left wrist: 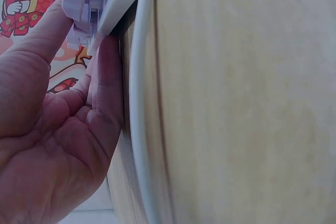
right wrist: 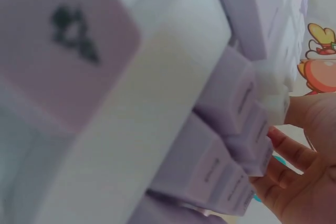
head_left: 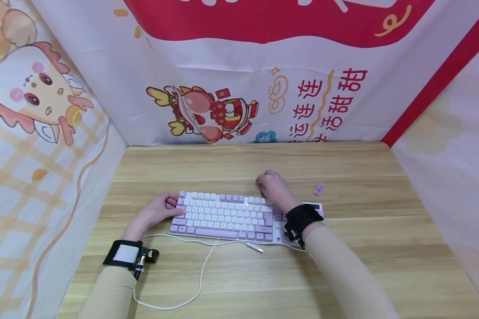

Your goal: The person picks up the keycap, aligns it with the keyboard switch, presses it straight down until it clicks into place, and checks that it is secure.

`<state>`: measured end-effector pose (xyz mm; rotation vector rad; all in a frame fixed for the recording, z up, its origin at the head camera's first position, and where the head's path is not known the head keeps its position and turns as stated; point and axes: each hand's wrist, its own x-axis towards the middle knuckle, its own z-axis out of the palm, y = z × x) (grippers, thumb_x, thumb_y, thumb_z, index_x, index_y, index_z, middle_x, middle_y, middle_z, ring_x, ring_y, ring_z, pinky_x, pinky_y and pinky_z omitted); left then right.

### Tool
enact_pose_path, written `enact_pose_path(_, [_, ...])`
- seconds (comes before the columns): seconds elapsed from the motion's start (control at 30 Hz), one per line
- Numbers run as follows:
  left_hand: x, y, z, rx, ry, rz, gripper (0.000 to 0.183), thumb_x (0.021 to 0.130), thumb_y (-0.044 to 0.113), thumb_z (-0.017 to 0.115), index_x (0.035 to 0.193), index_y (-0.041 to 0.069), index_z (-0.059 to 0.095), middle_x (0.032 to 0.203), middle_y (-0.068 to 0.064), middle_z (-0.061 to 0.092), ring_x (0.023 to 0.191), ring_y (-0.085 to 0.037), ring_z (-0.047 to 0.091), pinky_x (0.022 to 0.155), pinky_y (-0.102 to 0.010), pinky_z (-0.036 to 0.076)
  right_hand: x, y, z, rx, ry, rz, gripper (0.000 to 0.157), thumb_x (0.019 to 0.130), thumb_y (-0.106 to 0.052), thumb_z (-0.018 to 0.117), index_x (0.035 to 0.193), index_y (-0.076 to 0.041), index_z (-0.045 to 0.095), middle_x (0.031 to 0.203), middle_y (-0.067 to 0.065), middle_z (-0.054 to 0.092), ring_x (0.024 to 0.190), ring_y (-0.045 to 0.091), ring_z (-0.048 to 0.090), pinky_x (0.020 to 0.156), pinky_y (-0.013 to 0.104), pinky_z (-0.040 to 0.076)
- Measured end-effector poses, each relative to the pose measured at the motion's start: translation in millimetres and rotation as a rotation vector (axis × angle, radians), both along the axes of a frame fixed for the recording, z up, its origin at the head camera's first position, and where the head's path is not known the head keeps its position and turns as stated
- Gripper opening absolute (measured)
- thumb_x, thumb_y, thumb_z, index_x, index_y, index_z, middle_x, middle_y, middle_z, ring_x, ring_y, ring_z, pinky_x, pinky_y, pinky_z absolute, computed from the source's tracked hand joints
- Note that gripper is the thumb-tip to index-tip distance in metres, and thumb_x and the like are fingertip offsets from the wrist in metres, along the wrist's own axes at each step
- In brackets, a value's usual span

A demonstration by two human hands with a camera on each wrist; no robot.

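Observation:
A white and lilac keyboard (head_left: 219, 217) lies on the wooden table. My left hand (head_left: 159, 209) grips its left end, thumb over the keys. In the left wrist view, fingers of the left hand (left wrist: 68, 124) reach under the edge of the keyboard (left wrist: 118, 3). Behind the keyboard's back edge is my right hand (head_left: 277, 188), fingers bent, with a small purplish thing (head_left: 260, 183) at the fingertips. Its kind is too small to tell. In the right wrist view, keys (right wrist: 226, 93) hide the fingertips of the right hand (right wrist: 310, 166).
A small purple patterned piece (head_left: 318, 190) lies behind the keyboard's right end. A white cable (head_left: 201, 277) loops in front of the keyboard, and its plug (head_left: 255, 247) rests near the front edge. Printed cloth (head_left: 223, 57) hangs behind the table (head_left: 255, 288).

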<state>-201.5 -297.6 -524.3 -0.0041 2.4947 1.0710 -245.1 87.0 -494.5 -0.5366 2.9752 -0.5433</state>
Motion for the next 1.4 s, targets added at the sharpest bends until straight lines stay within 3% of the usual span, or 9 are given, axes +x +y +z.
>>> enact_pose_path(0.2, [-0.5, 1.5, 0.2, -0.002, -0.001, 0.001, 0.065, 0.082, 0.040, 0.081, 0.125, -0.001, 0.054, 0.111, -0.014, 0.063, 0.094, -0.019, 0.061, 0.081, -0.026, 0.050, -0.3, 0.3, -3.1, 0.014, -0.034, 0.008, 0.019, 0.093, -0.003, 0.066, 0.108, -0.008, 0.076, 0.114, 0.016, 0.066, 0.106, 0.029, 0.066, 0.095, 0.040, 0.055])
enact_pose_path(0.53, [-1.3, 2.6, 0.8, -0.004, -0.006, -0.001, 0.065, 0.084, 0.039, 0.080, 0.127, -0.001, 0.053, 0.113, -0.015, 0.063, 0.095, -0.019, 0.062, 0.082, -0.026, 0.050, -3.8, 3.2, -5.0, 0.029, -0.056, 0.016, 0.019, 0.089, 0.007, 0.061, 0.095, -0.005, 0.074, 0.095, 0.011, 0.068, 0.092, 0.024, 0.067, 0.084, 0.035, 0.057])
enact_pose_path(0.8, [-0.7, 2.9, 1.5, -0.011, -0.009, -0.003, 0.066, 0.083, 0.042, 0.080, 0.127, 0.000, 0.053, 0.115, -0.015, 0.063, 0.096, -0.020, 0.062, 0.083, -0.027, 0.050, -7.7, 18.6, 1.9, -0.169, -0.111, -0.024, 0.014, 0.092, 0.001, 0.064, 0.104, -0.004, 0.071, 0.102, 0.012, 0.073, 0.095, 0.027, 0.068, 0.085, 0.040, 0.057])
enact_pose_path(1.03, [-0.3, 2.0, 0.6, -0.013, -0.017, 0.000, 0.065, 0.083, 0.041, 0.080, 0.127, 0.000, 0.053, 0.114, -0.014, 0.063, 0.095, -0.020, 0.061, 0.082, -0.026, 0.049, -3.9, 33.2, 18.3, -0.395, -0.292, -0.020, 0.023, 0.095, -0.007, 0.065, 0.117, -0.006, 0.071, 0.115, 0.011, 0.072, 0.106, 0.026, 0.068, 0.096, 0.041, 0.056])
enact_pose_path(1.2, [-1.1, 1.2, -0.9, 0.003, -0.021, 0.009, 0.066, 0.083, 0.041, 0.081, 0.126, 0.000, 0.053, 0.112, -0.014, 0.063, 0.094, -0.020, 0.061, 0.081, -0.026, 0.049, 0.7, 34.7, 30.5, -0.488, -0.359, -0.059, 0.025, 0.092, -0.007, 0.070, 0.117, -0.006, 0.069, 0.110, 0.009, 0.072, 0.101, 0.021, 0.068, 0.094, 0.038, 0.056])
enact_pose_path(1.4, [-1.3, -0.2, -1.0, -0.010, -0.017, 0.006, 0.067, 0.082, 0.044, 0.081, 0.125, 0.001, 0.054, 0.111, -0.013, 0.063, 0.095, -0.020, 0.061, 0.081, -0.026, 0.050, 6.7, 37.0, 38.5, -0.540, -0.362, -0.082, 0.020, 0.092, -0.007, 0.070, 0.111, -0.010, 0.068, 0.107, 0.005, 0.071, 0.097, 0.018, 0.069, 0.091, 0.036, 0.057])
